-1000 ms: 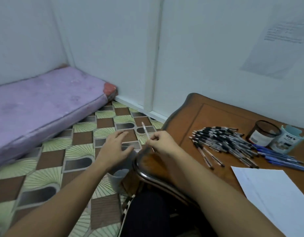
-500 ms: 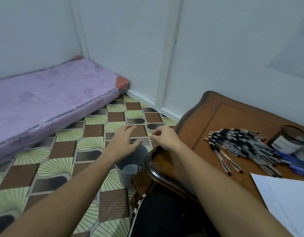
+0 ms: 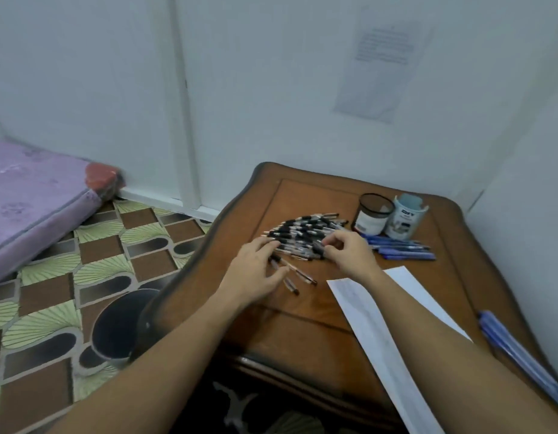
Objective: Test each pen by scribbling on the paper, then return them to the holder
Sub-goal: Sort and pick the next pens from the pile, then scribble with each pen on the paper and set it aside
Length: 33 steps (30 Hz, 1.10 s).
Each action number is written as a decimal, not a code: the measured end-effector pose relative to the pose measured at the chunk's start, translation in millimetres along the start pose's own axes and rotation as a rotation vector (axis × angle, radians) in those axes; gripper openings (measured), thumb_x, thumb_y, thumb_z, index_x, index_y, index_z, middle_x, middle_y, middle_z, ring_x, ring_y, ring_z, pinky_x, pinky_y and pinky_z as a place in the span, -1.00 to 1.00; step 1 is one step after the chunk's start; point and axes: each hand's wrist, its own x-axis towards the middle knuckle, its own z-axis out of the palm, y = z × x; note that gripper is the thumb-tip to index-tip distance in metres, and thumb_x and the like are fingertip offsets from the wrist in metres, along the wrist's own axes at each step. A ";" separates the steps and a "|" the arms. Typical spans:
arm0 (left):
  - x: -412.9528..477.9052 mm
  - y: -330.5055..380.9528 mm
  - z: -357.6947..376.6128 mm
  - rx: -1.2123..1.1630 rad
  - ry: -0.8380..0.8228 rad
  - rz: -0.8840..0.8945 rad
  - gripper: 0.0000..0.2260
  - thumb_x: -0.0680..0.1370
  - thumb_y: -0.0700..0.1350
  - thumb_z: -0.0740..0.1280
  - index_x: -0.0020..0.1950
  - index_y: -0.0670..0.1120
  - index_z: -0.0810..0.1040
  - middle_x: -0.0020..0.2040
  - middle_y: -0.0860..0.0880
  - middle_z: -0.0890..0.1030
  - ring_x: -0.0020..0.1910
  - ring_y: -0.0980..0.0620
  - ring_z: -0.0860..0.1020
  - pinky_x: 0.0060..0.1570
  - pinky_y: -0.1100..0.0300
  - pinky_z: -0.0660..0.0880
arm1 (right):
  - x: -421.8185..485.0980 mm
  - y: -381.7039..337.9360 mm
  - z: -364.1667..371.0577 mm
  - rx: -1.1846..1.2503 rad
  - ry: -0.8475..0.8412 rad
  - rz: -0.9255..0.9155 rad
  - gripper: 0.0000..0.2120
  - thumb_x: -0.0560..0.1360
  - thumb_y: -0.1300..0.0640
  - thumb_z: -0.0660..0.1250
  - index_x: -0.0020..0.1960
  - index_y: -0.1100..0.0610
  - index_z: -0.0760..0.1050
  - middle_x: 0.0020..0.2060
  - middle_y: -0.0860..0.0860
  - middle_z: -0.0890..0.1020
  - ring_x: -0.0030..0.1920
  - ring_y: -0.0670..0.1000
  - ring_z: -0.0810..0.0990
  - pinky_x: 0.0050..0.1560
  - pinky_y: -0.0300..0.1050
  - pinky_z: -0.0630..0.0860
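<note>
A heap of black-capped clear pens point(image 3: 302, 228) lies on the brown wooden table point(image 3: 302, 308). My left hand point(image 3: 255, 274) rests flat on the heap's near left edge, fingers spread over two loose pens point(image 3: 298, 274). My right hand point(image 3: 349, 250) has its fingers curled at the heap's right side and pinches a black-capped pen point(image 3: 318, 245). White paper point(image 3: 375, 327) lies near my right forearm. A dark mesh holder point(image 3: 373, 213) and a pale blue holder point(image 3: 404, 220) stand at the back of the table.
Several blue pens point(image 3: 403, 247) lie in front of the holders, and more blue pens point(image 3: 519, 355) sit by the table's right edge. A grey bin point(image 3: 118, 327) stands on the patterned floor left of the table. A purple mattress point(image 3: 36, 195) lies far left.
Both hands have left the grey bin beside the table and come onto the pen heap. The pen held a second ago is gone from my right hand. The view has swung right.
</note>
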 end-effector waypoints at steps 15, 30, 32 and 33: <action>0.9 75.8 111.8 0.087 -0.246 0.226 -0.43 0.56 0.28 0.18 0.51 0.06 0.31 0.52 0.06 0.26 0.50 0.11 0.12 0.49 0.09 -0.19 | 9.3 166.4 -69.7 -0.235 0.059 0.156 -0.59 0.55 0.32 0.26 0.32 0.01 0.56 0.31 0.09 0.58 0.37 0.19 0.43 0.43 0.05 0.33; 11.0 70.3 121.3 0.136 -0.320 0.232 -0.33 0.52 0.38 -0.01 0.56 0.09 0.22 0.58 0.08 0.16 0.56 0.12 0.02 0.51 -0.01 -0.29 | 11.7 160.0 -73.4 -0.395 0.118 0.098 -0.85 0.56 0.20 0.34 0.12 0.10 0.58 0.10 0.06 0.60 0.11 0.07 0.54 0.09 -0.07 0.46; 10.6 70.4 121.6 0.143 -0.329 0.231 -0.28 0.49 0.43 -0.01 0.57 0.10 0.20 0.59 0.08 0.14 0.56 0.13 0.00 0.51 -0.01 -0.32 | 11.6 161.2 -73.2 -0.424 0.102 0.100 -0.82 0.59 0.19 0.31 0.16 0.12 0.60 0.12 0.06 0.59 0.14 0.07 0.54 0.09 -0.09 0.43; 10.2 70.7 121.3 0.148 -0.337 0.232 -0.24 0.46 0.46 -0.03 0.57 0.10 0.19 0.59 0.09 0.14 0.57 0.13 -0.01 0.50 0.00 -0.33 | 10.8 161.6 -72.4 -0.431 0.094 0.098 -0.81 0.60 0.18 0.28 0.17 0.12 0.60 0.13 0.07 0.58 0.15 0.08 0.54 0.10 -0.08 0.42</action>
